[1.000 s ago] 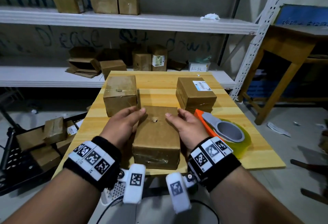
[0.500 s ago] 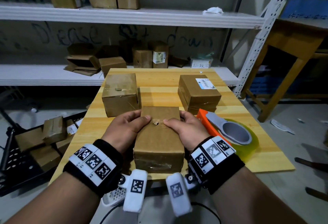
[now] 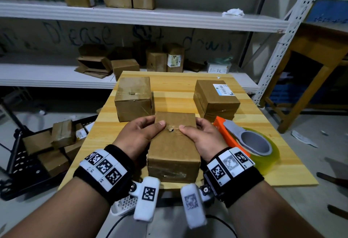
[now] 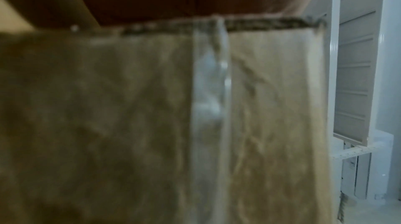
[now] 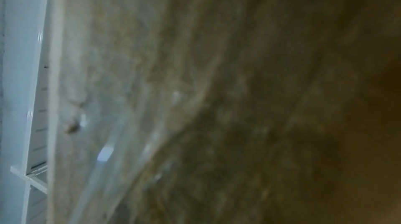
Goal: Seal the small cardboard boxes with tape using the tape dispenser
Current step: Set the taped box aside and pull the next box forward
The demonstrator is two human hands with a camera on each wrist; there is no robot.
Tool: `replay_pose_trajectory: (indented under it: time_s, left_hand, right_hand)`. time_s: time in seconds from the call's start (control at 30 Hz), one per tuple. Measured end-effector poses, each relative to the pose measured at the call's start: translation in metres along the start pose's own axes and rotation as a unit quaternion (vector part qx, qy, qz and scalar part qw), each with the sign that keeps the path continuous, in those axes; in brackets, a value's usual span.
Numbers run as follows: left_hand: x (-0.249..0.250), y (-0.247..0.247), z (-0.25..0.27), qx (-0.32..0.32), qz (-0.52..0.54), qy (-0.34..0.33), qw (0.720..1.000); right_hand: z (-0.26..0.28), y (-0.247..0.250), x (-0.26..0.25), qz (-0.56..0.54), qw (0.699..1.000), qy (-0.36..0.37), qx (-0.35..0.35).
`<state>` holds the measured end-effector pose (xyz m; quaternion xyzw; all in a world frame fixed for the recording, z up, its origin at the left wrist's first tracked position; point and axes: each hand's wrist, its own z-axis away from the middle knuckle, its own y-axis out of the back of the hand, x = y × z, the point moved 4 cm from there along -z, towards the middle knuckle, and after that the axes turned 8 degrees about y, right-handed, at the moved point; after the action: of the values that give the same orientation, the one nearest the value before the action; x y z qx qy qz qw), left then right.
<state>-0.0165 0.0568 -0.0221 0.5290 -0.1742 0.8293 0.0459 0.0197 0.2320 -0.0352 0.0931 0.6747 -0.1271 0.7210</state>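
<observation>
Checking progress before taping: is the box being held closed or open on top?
Closed: the box top lies flat, both thumbs on it.

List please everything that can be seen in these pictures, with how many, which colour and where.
held box: 1, brown, near table edge, a small hole on top
other table boxes: 2, brown, far left and far right, the right one with a white label
tape dispenser: 1, orange and grey, yellowish tape roll, right of held box
table: 1, light wood
shelves: 2 levels, white, behind table
shelf boxes: several, brown, on both levels
white rag: 1, top shelf, right
black cart: 1, floor left, holding brown boxes
left hand: grips held box, left side
right hand: grips held box, right side
</observation>
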Motion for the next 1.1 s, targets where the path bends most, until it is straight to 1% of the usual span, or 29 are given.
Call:
replay_pose_trajectory:
  time_s: [0.2,0.3,0.37,0.43,0.53,0.57,0.63,0.7,0.83,0.9,1.0,1.07,1.1]
  left_hand:
    - [0.003,-0.001,0.001,-0.007,0.000,0.008,1.000]
    - [0.003,-0.001,0.002,-0.007,0.004,0.004,1.000]
    - [0.000,0.001,0.004,-0.009,0.019,0.014,1.000]
    - [-0.001,0.003,0.007,-0.016,0.039,0.019,0.999]
    - [-0.001,0.007,0.013,-0.027,0.067,0.015,0.997]
    - [-0.001,0.007,0.016,-0.041,0.073,0.015,0.996]
    - [-0.001,0.004,0.021,-0.080,0.069,0.018,0.994]
    - [0.002,0.003,0.025,-0.087,0.053,0.020,0.995]
    - [0.010,0.006,0.028,-0.046,0.028,-0.005,0.999]
    - [0.014,0.013,0.026,-0.007,0.020,-0.029,0.999]
    - [0.024,0.025,0.024,0.062,-0.011,-0.082,0.995]
    - [0.027,0.029,0.023,0.097,-0.040,-0.098,0.990]
    - [0.027,0.030,0.023,0.101,-0.038,-0.095,0.990]
  right_hand:
    - [0.001,0.001,0.004,-0.016,1.000,0.009,0.009]
    - [0.004,0.004,0.002,-0.003,1.000,0.015,0.013]
    - [0.004,0.005,0.001,0.010,1.000,0.022,0.017]
    - [0.004,0.005,0.001,0.037,0.998,0.031,0.043]
    - [0.004,0.005,0.004,0.082,0.989,0.043,0.113]
    - [0.004,0.004,0.004,0.095,0.986,0.047,0.129]
    - [0.006,0.004,0.003,0.120,0.980,0.061,0.150]
    - [0.006,0.006,0.001,0.138,0.976,0.062,0.157]
    - [0.007,0.011,0.001,0.166,0.974,0.049,0.148]
    - [0.012,0.011,0.002,0.173,0.974,0.050,0.138]
    - [0.021,0.009,0.002,0.207,0.968,0.068,0.124]
    - [0.029,0.011,-0.006,0.223,0.962,0.096,0.122]
    - [0.032,0.013,-0.012,0.229,0.959,0.110,0.126]
